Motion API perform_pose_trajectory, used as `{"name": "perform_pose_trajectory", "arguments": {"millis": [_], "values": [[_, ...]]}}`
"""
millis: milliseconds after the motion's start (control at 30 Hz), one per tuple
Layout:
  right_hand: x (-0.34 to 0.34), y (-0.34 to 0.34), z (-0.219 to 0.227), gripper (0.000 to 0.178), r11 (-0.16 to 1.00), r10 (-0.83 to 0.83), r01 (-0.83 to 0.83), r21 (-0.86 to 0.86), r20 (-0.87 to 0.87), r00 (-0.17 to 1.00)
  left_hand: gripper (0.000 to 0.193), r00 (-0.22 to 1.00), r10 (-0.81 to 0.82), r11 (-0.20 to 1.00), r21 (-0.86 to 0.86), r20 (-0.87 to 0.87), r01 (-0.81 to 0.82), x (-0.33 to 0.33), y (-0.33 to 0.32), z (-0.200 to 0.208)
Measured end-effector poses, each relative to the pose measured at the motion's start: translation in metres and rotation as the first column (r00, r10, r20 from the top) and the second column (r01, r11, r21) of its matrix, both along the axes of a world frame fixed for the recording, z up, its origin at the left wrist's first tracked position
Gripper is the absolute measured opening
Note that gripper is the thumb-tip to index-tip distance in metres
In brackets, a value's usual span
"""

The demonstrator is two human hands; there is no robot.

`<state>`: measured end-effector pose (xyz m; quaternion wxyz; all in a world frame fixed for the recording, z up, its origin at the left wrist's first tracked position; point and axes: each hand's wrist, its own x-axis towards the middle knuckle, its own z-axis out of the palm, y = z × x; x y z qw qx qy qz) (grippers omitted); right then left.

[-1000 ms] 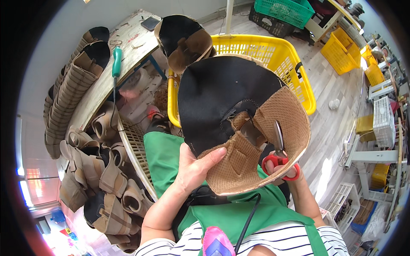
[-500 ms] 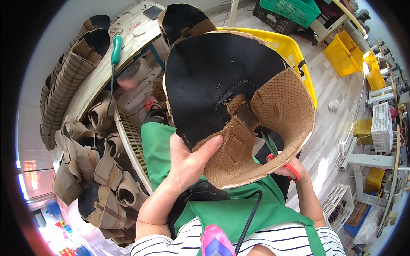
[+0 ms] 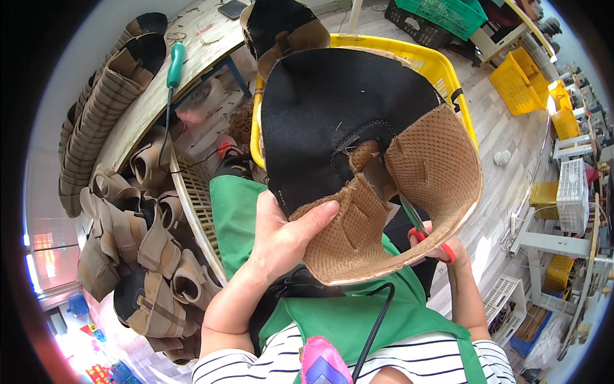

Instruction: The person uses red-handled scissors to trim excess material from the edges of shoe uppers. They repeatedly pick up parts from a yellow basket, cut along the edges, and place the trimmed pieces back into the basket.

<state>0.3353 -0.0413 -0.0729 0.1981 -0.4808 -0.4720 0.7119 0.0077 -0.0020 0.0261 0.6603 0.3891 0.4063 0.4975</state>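
Observation:
My left hand pinches the near left edge of a shoe upper, thumb on its tan mesh lining. The piece is held opened out, its black lining facing up and a stitched curve near the middle. My right hand grips red-handled scissors beside the near right edge. Their blades slant up and left toward the gap in the upper, and the tips are partly hidden by the tan lining. Most of the right fingers are hidden behind the upper. Another black and tan upper lies just beyond.
A yellow basket stands behind the upper. To the left, a beige basket adjoins a heap of tan uppers. The bench bears stacked uppers and a green-handled tool with a cord. Shelving stands right.
The upper has shifted slightly right in view. The scissors have moved a little right and lower, their blades now more narrowly spread and closer to the lining.

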Motion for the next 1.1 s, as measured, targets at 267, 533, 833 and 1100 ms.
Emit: {"name": "perform_pose_trajectory", "arguments": {"millis": [267,533,833,1100], "values": [[-0.036,0.010,0.017,0.042,0.997,-0.075,0.079,0.004,-0.267,0.961,0.023,0.997,-0.035,0.999,-0.022,0.073,0.037,0.002,0.000,-0.012],[-0.051,0.006,0.015,0.057,0.615,-0.241,-0.187,0.766,0.408,0.881,0.024,0.999,-0.035,0.999,0.026,0.027,0.034,0.005,0.002,-0.019],[-0.065,0.003,-0.009,0.050,0.502,-0.524,0.101,0.859,0.209,0.826,0.025,0.996,-0.078,0.997,-0.012,-0.036,0.078,0.013,0.002,-0.024],[-0.076,0.012,0.020,0.029,0.420,-0.499,-0.142,0.896,0.359,0.789,0.026,0.978,0.015,0.996,0.087,-0.207,0.003,0.019,0.004,-0.025]]}}
